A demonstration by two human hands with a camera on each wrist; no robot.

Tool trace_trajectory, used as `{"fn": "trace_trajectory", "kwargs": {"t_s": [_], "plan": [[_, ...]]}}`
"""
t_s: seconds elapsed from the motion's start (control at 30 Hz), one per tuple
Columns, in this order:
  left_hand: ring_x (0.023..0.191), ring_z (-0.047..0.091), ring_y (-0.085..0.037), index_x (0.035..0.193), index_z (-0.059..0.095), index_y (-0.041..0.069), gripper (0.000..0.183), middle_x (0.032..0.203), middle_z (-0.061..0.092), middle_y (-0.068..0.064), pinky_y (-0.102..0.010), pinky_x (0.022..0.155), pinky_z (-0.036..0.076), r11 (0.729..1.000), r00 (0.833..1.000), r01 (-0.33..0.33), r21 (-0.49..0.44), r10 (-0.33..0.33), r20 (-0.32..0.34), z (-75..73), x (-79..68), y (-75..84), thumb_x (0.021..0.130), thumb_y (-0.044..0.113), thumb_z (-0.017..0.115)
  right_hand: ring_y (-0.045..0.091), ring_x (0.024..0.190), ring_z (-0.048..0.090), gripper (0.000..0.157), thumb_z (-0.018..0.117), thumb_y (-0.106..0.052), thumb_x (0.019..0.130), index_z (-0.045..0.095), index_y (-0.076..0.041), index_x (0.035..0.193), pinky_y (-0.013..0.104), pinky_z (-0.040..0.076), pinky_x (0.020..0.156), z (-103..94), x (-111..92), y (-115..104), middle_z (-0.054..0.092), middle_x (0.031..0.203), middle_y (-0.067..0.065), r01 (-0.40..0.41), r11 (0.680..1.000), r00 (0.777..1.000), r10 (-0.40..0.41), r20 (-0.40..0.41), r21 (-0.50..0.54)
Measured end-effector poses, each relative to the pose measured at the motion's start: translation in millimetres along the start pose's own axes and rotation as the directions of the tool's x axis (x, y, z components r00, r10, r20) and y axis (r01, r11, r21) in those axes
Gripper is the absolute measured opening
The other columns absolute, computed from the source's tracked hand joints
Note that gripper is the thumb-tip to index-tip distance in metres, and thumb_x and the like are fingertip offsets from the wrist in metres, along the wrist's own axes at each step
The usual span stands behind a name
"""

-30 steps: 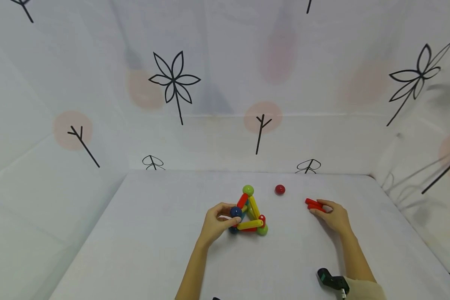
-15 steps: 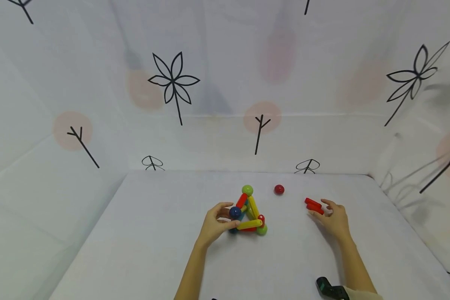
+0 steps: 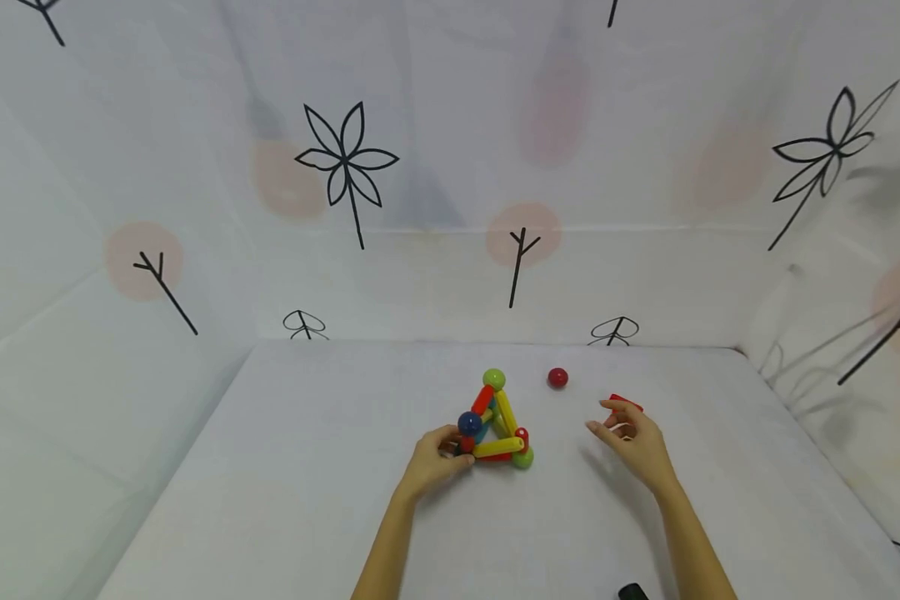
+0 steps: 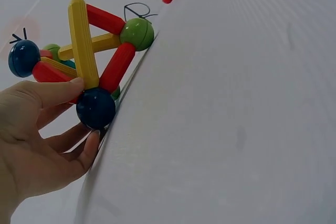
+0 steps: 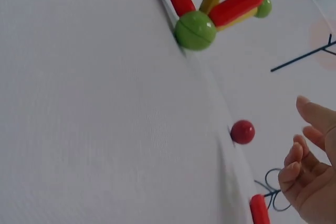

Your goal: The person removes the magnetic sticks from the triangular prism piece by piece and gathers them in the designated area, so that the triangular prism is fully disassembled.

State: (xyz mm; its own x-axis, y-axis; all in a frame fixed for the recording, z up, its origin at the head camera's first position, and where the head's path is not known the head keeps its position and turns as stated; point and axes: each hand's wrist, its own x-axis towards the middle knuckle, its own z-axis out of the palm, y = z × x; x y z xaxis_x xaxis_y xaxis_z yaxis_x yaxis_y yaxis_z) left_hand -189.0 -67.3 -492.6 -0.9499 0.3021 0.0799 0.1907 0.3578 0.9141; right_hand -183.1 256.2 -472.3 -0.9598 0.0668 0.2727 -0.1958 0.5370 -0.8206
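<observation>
A frame of red, yellow and blue magnetic rods with green and dark blue balls [image 3: 497,448] stands on the white table. My left hand [image 3: 430,461] grips its lower left corner. In the left wrist view, the thumb presses by the base of a yellow rod [image 4: 81,43], and fingertips reach under a dark blue ball [image 4: 96,108]. My right hand [image 3: 636,446] is raised to the right of the frame, fingers loosely bent, with nothing between them. Just behind it lie red rods [image 3: 627,403], partly covered by the fingers.
A loose red ball [image 3: 558,377] rests on the table [image 3: 300,467] between the frame and the red rods, farther back. White cloth walls [image 3: 420,283] with black plant drawings close off the back and sides. A black device [image 3: 633,592] shows at the bottom edge.
My right hand has let go of the red rods and moved left, toward the frame. My left hand has shifted slightly down, from beside the upper blue ball to the lower corner.
</observation>
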Motion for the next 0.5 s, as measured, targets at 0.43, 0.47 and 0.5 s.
{"fn": "trace_trajectory", "kwargs": {"t_s": [0.43,0.47,0.5], "plan": [[0.080,0.058,-0.018,0.101,0.067,-0.003,0.026,0.094,0.068,-0.013,-0.024,0.070,0.048,0.995,0.998,-0.049,0.085,0.052,-0.034,3.1,3.0,-5.2,0.078,0.008,0.072,0.010,0.070,0.058,0.039,0.070,-0.021,0.085,0.061,-0.008,0.121,0.023,0.051,0.062,49.1,-16,-46,0.065,0.104,0.012,0.133,0.989,0.964,-0.144,0.224,0.066],[0.080,0.058,-0.018,0.101,0.067,-0.003,0.026,0.094,0.068,-0.014,-0.024,0.070,0.047,0.996,0.998,-0.047,0.082,0.050,-0.034,3.0,2.7,-4.7,0.078,0.008,0.072,0.010,0.069,0.058,0.039,0.070,-0.021,0.085,0.061,-0.007,0.121,0.023,0.051,0.062,52.3,-17,-49,0.065,0.104,0.012,0.145,0.987,0.959,-0.159,0.233,0.074],[0.080,0.058,-0.019,0.100,0.067,-0.004,0.025,0.094,0.068,-0.014,-0.024,0.070,0.047,0.996,0.998,-0.050,0.079,0.053,-0.035,2.8,2.5,-4.3,0.078,0.008,0.072,0.009,0.069,0.058,0.039,0.070,-0.020,0.085,0.061,-0.007,0.120,0.023,0.052,0.061,54.9,-17,-51,0.065,0.105,0.013,0.160,0.984,0.955,-0.176,0.239,0.083]]}}
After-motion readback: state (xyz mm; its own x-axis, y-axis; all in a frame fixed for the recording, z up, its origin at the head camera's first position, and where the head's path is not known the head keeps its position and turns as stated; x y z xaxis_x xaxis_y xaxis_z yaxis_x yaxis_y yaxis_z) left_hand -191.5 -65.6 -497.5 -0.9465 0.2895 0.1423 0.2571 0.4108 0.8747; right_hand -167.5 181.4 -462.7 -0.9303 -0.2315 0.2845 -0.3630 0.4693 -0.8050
